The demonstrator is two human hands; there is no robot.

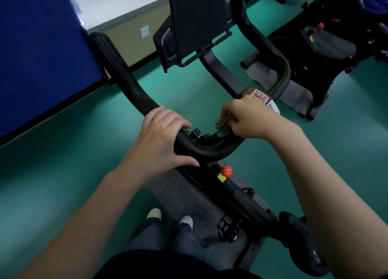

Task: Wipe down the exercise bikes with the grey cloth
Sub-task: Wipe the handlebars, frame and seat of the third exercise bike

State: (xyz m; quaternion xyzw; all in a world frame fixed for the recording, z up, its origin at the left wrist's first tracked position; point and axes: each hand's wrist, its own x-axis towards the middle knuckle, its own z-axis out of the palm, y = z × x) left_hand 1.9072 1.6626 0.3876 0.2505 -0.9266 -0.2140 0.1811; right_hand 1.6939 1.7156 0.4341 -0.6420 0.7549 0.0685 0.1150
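A black handlebar [210,150] on an exercise bike [241,197] bends across the middle. The left hand [161,136] holds the handlebar tight at the left end of its near bend. Its fingers go over the top and its thumb lies along the near side.

The right hand [249,119] is at the right end of that bend. Its fingers are curled round the grey cloth [223,124]. The cloth is scrunched up, and only a bit of it pokes out of the hand. That bit touches the handlebar on its inner side.

A small black knob [196,132] sits just behind the handlebar, between the two hands. A sticker [260,95] with a square code is on the handlebar, just past the right hand. A dark screen [197,20] stands far behind the handlebar.

A red knob [226,171] is just below the handlebar, on the bike. A grey mat [182,194] lies under it on the green floor [63,173]. Two white shoes [154,213] stand well below the handlebar, at the edge of the mat. A second bike [336,47] is far off to the right of the handlebar.
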